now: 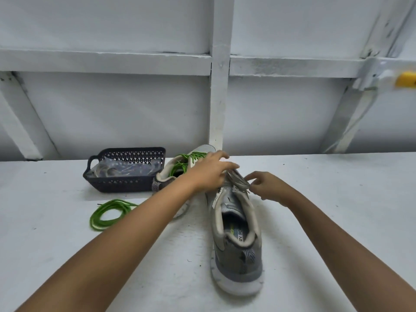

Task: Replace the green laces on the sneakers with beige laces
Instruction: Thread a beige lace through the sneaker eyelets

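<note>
Fingers (231,165) of left hand (208,173) and right hand (269,188) both pinch the beige lace (239,179) over the near sneaker (238,251).

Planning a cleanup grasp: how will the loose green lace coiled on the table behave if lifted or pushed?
The coiled green cord lace lies in slack, uneven loops, so likely floppy: lifted, it should droop and uncoil. It looks thin, so probably very light. Pushed on the white table, it would probably bunch, not roll.

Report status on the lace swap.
Right hand pinches beige lace on near sneaker; left hand on it, grip unclear. Far sneaker green-laced. Nothing blocking.
</note>
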